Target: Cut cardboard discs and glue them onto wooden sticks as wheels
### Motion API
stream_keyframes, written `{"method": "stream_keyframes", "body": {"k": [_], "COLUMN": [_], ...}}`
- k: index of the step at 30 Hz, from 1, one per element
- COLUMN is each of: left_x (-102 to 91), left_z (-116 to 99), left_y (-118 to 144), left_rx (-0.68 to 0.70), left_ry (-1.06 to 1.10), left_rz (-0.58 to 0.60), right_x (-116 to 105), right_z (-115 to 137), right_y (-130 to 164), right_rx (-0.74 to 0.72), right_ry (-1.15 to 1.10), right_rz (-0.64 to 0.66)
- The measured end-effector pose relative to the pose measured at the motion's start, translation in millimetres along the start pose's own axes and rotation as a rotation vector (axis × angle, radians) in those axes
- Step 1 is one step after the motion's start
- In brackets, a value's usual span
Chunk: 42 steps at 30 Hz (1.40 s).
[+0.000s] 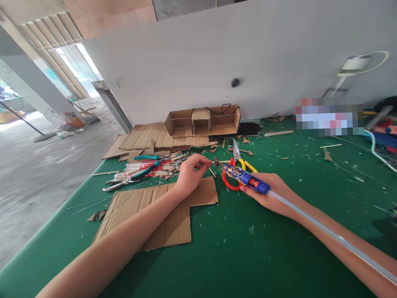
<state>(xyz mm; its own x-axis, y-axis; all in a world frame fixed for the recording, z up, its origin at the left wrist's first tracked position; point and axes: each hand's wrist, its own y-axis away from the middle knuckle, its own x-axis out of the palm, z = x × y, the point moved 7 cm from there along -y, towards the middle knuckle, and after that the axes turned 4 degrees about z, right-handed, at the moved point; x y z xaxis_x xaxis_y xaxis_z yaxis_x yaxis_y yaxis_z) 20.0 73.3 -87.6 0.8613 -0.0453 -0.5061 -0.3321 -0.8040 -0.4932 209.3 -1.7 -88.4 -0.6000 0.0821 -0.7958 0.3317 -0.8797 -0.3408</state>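
My left hand (193,173) is closed in a pinch on a thin wooden stick that carries a small brown disc (216,162). My right hand (268,192) wraps round a blue hot glue gun (251,182), whose nozzle points left and sits close to the disc; I cannot tell whether they touch. A long clear glue stick (321,225) trails from the gun's back over my right forearm. Scissors (237,151) with red and yellow handles lie behind the gun. Under my left wrist is a cut cardboard sheet (162,220).
Pliers with teal handles (147,170) lie among wooden sticks at left. A divided cardboard box (184,123) stands against the wall, beside flat cardboard (139,136). A white lamp (355,64) and a cable (376,149) are at right. Scraps dot the green table (235,260).
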Motion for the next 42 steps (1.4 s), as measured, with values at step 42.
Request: {"method": "stream_keyframes", "body": {"k": [42], "left_x": [2.0], "left_z": [2.9], "left_y": [-2.1], "left_rx": [-0.047], "left_ry": [0.016], "left_rz": [0.031], "right_x": [2.3], "right_z": [4.9], "right_y": [-1.1], "right_rx": [-0.060], "right_ry": [0.051], "right_rz": [0.064]}}
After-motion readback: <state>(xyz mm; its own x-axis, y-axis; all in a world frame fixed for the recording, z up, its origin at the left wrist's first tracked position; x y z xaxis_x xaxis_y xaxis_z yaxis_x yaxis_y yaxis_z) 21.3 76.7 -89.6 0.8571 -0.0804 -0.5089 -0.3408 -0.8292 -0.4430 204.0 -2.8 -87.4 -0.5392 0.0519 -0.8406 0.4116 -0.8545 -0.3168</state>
